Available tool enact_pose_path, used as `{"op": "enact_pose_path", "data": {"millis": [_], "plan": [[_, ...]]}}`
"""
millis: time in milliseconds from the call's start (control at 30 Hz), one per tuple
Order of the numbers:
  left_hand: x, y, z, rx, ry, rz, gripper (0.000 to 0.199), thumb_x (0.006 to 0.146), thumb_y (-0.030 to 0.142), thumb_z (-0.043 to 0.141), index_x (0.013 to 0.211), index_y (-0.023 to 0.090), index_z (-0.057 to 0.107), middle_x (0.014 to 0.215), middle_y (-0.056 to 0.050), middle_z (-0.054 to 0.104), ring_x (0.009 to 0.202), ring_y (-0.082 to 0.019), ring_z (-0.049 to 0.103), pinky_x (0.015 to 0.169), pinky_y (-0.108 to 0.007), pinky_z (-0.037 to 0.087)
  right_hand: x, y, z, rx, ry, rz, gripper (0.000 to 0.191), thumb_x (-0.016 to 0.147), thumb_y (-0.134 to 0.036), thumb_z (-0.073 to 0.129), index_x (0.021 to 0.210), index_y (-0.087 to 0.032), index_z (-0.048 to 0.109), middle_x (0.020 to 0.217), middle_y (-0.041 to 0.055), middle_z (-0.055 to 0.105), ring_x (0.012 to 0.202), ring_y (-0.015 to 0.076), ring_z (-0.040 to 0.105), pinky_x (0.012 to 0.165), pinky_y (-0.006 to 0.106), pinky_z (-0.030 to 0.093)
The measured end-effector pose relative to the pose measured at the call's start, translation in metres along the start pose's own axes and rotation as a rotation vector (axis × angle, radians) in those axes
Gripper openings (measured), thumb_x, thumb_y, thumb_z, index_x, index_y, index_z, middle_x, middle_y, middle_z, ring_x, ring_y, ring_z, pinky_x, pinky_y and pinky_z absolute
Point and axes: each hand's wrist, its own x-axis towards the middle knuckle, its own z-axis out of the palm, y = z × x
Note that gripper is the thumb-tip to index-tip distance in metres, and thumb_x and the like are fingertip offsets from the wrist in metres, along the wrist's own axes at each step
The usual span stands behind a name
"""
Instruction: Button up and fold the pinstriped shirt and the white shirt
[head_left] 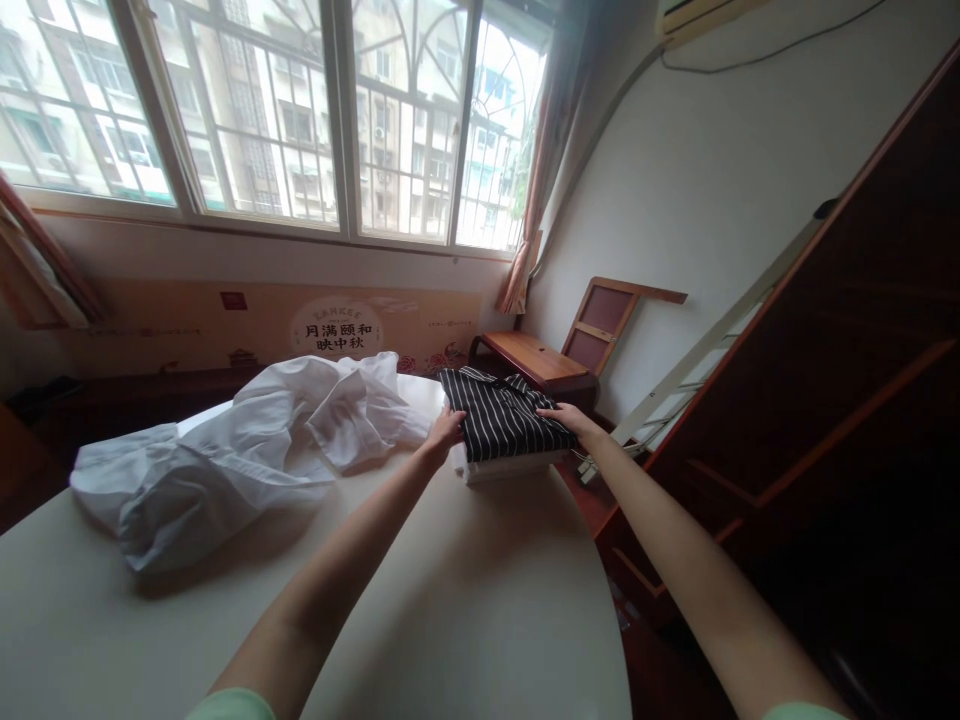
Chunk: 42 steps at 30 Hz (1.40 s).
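A folded black shirt with white stripes lies on top of a stack of folded white clothes near the table's far right edge. My left hand grips the striped shirt at its left side, thumb on top. At the opposite side my right hand holds it the same way, fingers partly hidden under the cloth. To the left, a crumpled white shirt is spread loosely over the table, apart from both hands.
The white round-edged table fills the foreground. Beyond it are a wooden bench, a wooden frame panel and a printed banner below the windows. A white ladder and a dark wooden cabinet stand on the right.
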Motion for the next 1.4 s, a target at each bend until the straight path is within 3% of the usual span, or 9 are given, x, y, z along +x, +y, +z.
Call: {"op": "enact_pose_path", "data": {"millis": [133,200,333,467,633,767,933,1233,1400], "plan": [[-0.018,0.018,-0.068,0.754,0.229,0.579,0.060,0.069,0.016,0.052,0.126,0.016,0.036,0.108,-0.011,0.058,0.102,-0.021,0.053,0.091,-0.035,0.039,-0.024,0.009,-0.010,-0.045,0.204,-0.050,0.026,0.078,-0.023,0.056,0.103,-0.014,0.054,0.100,0.0064,0.057,0.090,0.0186,0.055,0.083,0.038,0.044],[-0.032,0.031,-0.114,1.175,0.384,0.707,0.069,0.067,0.026,0.058,0.130,0.014,0.033,0.127,-0.015,0.046,0.119,-0.029,0.038,0.100,-0.043,0.028,-0.043,0.017,-0.017,-0.072,0.385,-0.172,0.023,0.071,-0.015,0.055,0.094,-0.015,0.055,0.088,0.0044,0.059,0.084,0.0172,0.055,0.083,0.036,0.043],[-0.061,0.046,-0.202,1.653,0.695,0.525,0.082,0.063,0.040,0.061,0.134,0.013,0.029,0.139,-0.019,0.026,0.128,-0.040,0.017,0.099,-0.054,0.019,-0.092,0.030,-0.016,-0.106,0.415,-0.366,0.023,0.067,-0.018,0.050,0.089,-0.018,0.051,0.085,0.0035,0.058,0.080,0.0172,0.055,0.076,0.035,0.044],[-0.082,0.043,-0.249,1.732,0.815,0.318,0.061,0.078,0.035,0.040,0.129,0.003,0.034,0.122,-0.025,0.045,0.115,-0.036,0.038,0.089,-0.046,0.034,-0.150,0.021,0.015,-0.097,0.289,-0.472,0.023,0.068,-0.019,0.045,0.091,-0.019,0.049,0.087,0.0044,0.057,0.078,0.0178,0.055,0.072,0.034,0.045],[-0.110,0.037,-0.253,1.824,0.751,0.364,0.055,0.074,0.018,0.039,0.123,-0.007,0.038,0.106,-0.028,0.053,0.099,-0.034,0.050,0.081,-0.039,0.038,-0.211,0.004,0.074,-0.094,-0.010,-0.421,0.015,0.071,-0.022,0.044,0.086,-0.022,0.050,0.081,0.0035,0.059,0.075,0.0175,0.056,0.071,0.031,0.047],[-0.140,0.032,-0.251,1.733,0.770,0.381,0.052,0.074,0.017,0.039,0.120,-0.008,0.039,0.105,-0.028,0.054,0.098,-0.034,0.052,0.080,-0.037,0.039,-0.238,0.017,0.118,-0.066,-0.271,-0.126,0.014,0.068,-0.022,0.046,0.082,-0.022,0.050,0.075,0.0019,0.059,0.061,0.0142,0.057,0.057,0.026,0.046],[-0.176,0.029,-0.258,1.562,0.828,0.261,0.061,0.076,0.026,0.043,0.125,-0.008,0.031,0.096,-0.027,0.060,0.090,-0.033,0.059,0.073,-0.037,0.043,-0.256,0.034,0.134,-0.097,-0.368,-0.026,0.011,0.065,-0.023,0.049,0.074,-0.020,0.054,0.067,-0.0001,0.059,0.060,0.0121,0.055,0.055,0.023,0.044],[-0.231,0.026,-0.256,1.695,0.762,0.237,0.028,0.070,0.020,0.046,0.090,0.005,0.060,0.087,-0.021,0.064,0.081,-0.031,0.061,0.063,-0.034,0.043,-0.277,0.023,0.110,-0.187,-0.026,-0.339,0.021,0.072,-0.024,0.041,0.088,-0.020,0.054,0.072,0.0020,0.060,0.067,0.0160,0.055,0.069,0.027,0.044],[-0.261,0.030,-0.262,1.597,0.421,0.270,0.024,0.074,0.030,0.045,0.065,0.013,0.060,0.064,-0.008,0.062,0.061,-0.020,0.059,0.054,-0.026,0.039,-0.278,0.023,0.112,-0.159,0.022,-0.426,0.034,0.076,-0.030,0.043,0.108,-0.020,0.049,0.098,0.0066,0.060,0.089,0.0187,0.055,0.083,0.031,0.041]]}}
